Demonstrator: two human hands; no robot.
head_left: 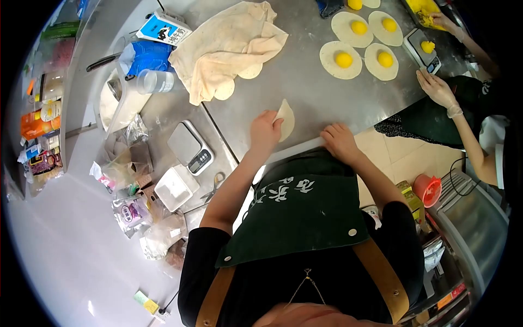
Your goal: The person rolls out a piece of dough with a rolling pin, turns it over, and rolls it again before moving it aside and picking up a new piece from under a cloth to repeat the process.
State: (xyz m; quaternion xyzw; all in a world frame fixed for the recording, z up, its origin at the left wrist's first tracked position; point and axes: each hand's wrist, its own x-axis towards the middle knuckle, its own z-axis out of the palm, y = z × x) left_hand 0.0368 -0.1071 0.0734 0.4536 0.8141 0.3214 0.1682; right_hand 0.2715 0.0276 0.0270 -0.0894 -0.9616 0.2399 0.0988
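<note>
Going left to right, I see my left hand [265, 131] first, forearm reaching up from the near edge of the worktop [305, 87], fingers curled and pinching a thin dough wrapper [286, 119]. The wrapper is lifted on edge just inside the near edge, folded to a half-round, its long axis running from near edge toward far edge, the tip pointing away from me. My right hand [339, 140] lies palm-down on the near edge itself, fingers together and bent over the rim, holding nothing. Toward the far right corner, four dough rounds [359, 43] carry yellow filling.
</note>
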